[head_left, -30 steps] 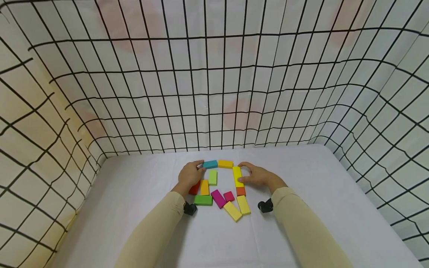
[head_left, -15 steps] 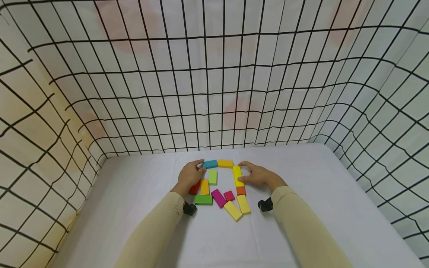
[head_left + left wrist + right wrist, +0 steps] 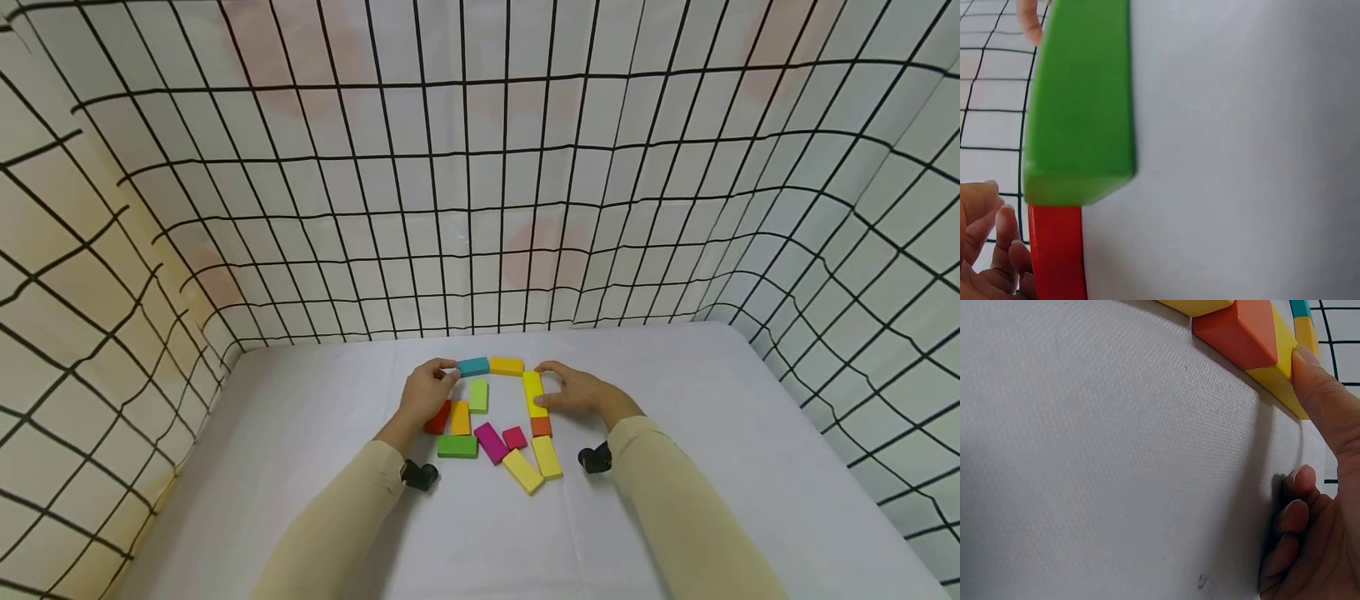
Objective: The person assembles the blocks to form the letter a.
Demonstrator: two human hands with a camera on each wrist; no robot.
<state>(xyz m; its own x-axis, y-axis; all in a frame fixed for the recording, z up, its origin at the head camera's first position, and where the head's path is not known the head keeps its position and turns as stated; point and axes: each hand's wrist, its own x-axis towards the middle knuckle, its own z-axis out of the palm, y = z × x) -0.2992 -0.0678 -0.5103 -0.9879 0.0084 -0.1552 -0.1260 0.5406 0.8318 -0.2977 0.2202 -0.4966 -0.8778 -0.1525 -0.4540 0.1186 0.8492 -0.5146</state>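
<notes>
In the head view my left hand [image 3: 427, 391] is at the left end of a blue block [image 3: 473, 367], fingertips touching or very near it. Its fingers are loosely bent, with nothing seen between them in the left wrist view. Below it lie a red block [image 3: 1057, 250] and a green block [image 3: 1082, 94]. My right hand [image 3: 581, 392] holds a bright yellow block [image 3: 533, 393], thumb against its side and index finger at its far end. An orange-red block [image 3: 1241, 331] adjoins that block's near end. An amber block [image 3: 506, 367] lies beside the blue one.
Inside the ring lie a light green block [image 3: 478, 397], an orange block [image 3: 460, 418], a magenta block [image 3: 491, 442] and a small pink-red block [image 3: 514, 437]. Pale yellow blocks [image 3: 522, 472] are nearest the front. A black wire grid [image 3: 468, 208] surrounds the white table [image 3: 480, 542].
My left wrist has shifted slightly left and toward me, while its fingertips stay by the blue block. My right hand keeps its place on the yellow block. The view has shifted slightly.
</notes>
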